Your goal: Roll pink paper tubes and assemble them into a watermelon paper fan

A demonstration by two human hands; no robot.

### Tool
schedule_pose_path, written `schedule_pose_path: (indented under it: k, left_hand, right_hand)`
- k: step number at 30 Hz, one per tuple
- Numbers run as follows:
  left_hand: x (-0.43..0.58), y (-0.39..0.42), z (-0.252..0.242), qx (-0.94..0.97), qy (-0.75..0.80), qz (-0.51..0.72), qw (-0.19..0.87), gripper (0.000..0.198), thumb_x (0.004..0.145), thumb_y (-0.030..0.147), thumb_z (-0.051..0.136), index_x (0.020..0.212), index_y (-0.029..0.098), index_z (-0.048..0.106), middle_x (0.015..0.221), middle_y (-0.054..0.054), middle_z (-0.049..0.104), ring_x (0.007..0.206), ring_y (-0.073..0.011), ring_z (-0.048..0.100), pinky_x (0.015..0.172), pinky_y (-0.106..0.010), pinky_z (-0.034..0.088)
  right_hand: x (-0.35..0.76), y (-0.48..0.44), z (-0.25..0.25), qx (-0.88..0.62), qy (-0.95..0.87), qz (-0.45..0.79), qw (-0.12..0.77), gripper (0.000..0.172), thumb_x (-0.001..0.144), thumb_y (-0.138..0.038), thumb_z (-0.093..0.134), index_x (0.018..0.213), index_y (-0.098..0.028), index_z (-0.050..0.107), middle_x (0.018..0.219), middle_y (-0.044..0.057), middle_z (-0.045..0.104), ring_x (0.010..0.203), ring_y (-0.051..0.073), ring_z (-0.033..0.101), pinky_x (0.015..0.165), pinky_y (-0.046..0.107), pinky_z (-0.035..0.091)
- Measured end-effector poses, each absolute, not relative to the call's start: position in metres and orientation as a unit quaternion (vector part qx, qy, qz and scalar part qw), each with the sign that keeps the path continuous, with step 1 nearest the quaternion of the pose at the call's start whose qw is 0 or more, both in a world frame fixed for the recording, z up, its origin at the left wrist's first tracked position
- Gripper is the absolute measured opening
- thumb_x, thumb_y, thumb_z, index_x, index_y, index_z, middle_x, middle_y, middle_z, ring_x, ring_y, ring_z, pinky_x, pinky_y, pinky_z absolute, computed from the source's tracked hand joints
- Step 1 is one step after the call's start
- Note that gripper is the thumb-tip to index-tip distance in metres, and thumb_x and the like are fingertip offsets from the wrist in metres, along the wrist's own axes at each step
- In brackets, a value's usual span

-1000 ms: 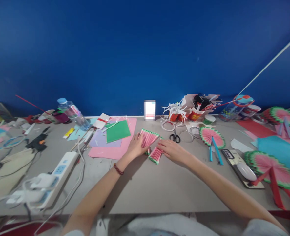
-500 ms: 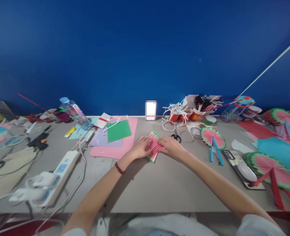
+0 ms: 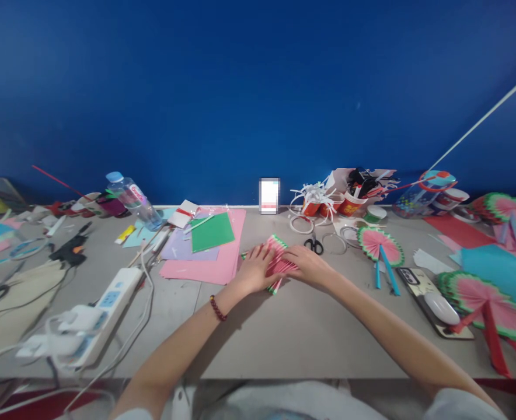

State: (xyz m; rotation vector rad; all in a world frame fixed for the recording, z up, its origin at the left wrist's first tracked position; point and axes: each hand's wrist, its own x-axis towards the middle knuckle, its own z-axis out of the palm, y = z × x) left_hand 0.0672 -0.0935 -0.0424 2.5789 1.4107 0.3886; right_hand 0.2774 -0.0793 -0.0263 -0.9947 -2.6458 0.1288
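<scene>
A pleated pink paper fan with a green and white edge point(image 3: 279, 255) lies folded together on the grey table point(image 3: 284, 332) in the middle. My left hand point(image 3: 254, 269) lies flat on its left side with fingers stretched out, pressing it down. From the right, my right hand point(image 3: 307, 263) rests on the same fan, fingers laid over it. A red bead bracelet point(image 3: 217, 308) sits on my left wrist.
Pink, green and purple paper sheets point(image 3: 205, 245) lie to the left, scissors point(image 3: 314, 245) just behind the fan. Finished watermelon fans point(image 3: 380, 248) and a phone with a mouse point(image 3: 435, 300) are at the right. A power strip point(image 3: 104, 303), glue gun point(image 3: 69, 249) and bottle point(image 3: 131, 198) are at the left.
The fan was spread in two halves a second ago; both hands have pushed the pleats together into one stack and now press it flat.
</scene>
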Motion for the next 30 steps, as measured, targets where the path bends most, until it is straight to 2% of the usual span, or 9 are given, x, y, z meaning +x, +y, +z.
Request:
schedule_pose_path:
  k: [5,7,10,14,17,20,23,30]
  left_hand:
    - [0.069,-0.097,-0.052,0.870,0.473,0.101,0.095,0.080,0.082,0.069,0.033,0.139,0.014,0.037,0.147,-0.014,0.034,0.140,-0.0342,0.017,0.112,-0.054,0.016]
    - [0.069,-0.097,-0.053,0.868,0.476,0.108,0.087,0.074,0.085,0.065,0.030,0.139,0.014,0.038,0.147,-0.014,0.034,0.140,-0.0325,0.016,0.113,-0.054,0.014]
    - [0.068,-0.097,-0.051,0.869,0.473,0.122,0.074,0.061,0.092,0.053,0.025,0.137,0.015,0.039,0.147,-0.012,0.035,0.140,-0.0286,0.022,0.113,-0.051,0.018]
    - [0.067,-0.095,-0.046,0.872,0.470,0.129,0.054,0.054,0.093,0.044,0.029,0.137,0.014,0.039,0.148,-0.015,0.033,0.138,-0.0285,0.027,0.111,-0.049,0.023]
    - [0.068,-0.096,-0.045,0.902,0.408,0.132,0.052,0.050,0.094,0.039,0.030,0.140,0.020,0.035,0.149,-0.010,0.032,0.139,-0.0241,0.025,0.112,-0.045,0.023]
    - [0.070,-0.097,-0.046,0.926,0.354,0.120,0.056,0.046,0.095,0.029,0.027,0.141,0.023,0.032,0.147,-0.005,0.036,0.139,-0.0192,0.025,0.113,-0.040,0.022]
    - [0.069,-0.097,-0.048,0.929,0.350,0.106,0.053,0.047,0.095,0.025,0.027,0.141,0.022,0.032,0.148,-0.004,0.036,0.139,-0.0191,0.025,0.113,-0.039,0.022]
    - [0.068,-0.097,-0.044,0.925,0.357,0.105,0.079,0.047,0.095,0.029,0.029,0.141,0.026,0.032,0.148,-0.004,0.034,0.138,-0.0195,0.027,0.113,-0.040,0.021]
  right_hand:
    - [0.279,-0.097,-0.022,-0.367,-0.916,0.053,0.150,0.050,0.086,-0.054,0.048,0.121,-0.019,0.056,0.125,0.013,0.058,0.113,0.027,0.053,0.095,0.043,0.041]
    - [0.280,-0.107,-0.021,-0.383,-0.912,0.055,0.136,0.052,0.086,-0.052,0.049,0.127,-0.021,0.052,0.130,0.013,0.054,0.118,0.027,0.050,0.099,0.046,0.039]
    - [0.283,-0.120,-0.025,-0.391,-0.911,0.060,0.114,0.052,0.088,-0.048,0.048,0.134,-0.023,0.046,0.137,0.011,0.049,0.124,0.027,0.046,0.103,0.046,0.037]
    - [0.286,-0.131,-0.038,-0.395,-0.912,0.033,0.108,0.048,0.094,-0.036,0.040,0.140,-0.022,0.037,0.144,0.010,0.042,0.134,0.024,0.036,0.110,0.046,0.031]
    - [0.287,-0.140,-0.047,-0.395,-0.911,0.012,0.117,0.053,0.093,-0.033,0.042,0.143,-0.021,0.030,0.148,0.010,0.035,0.138,0.024,0.027,0.111,0.047,0.030]
    - [0.288,-0.150,-0.051,-0.385,-0.916,0.008,0.115,0.054,0.093,-0.032,0.043,0.143,-0.020,0.030,0.147,0.009,0.036,0.138,0.023,0.028,0.110,0.045,0.031]
    - [0.289,-0.159,-0.052,-0.383,-0.918,0.007,0.102,0.053,0.092,-0.033,0.044,0.142,-0.019,0.032,0.147,0.010,0.037,0.136,0.024,0.032,0.110,0.046,0.033]
    - [0.296,-0.169,-0.047,-0.379,-0.920,0.025,0.098,0.053,0.092,-0.035,0.045,0.141,-0.019,0.035,0.145,0.011,0.039,0.134,0.026,0.036,0.107,0.048,0.037]
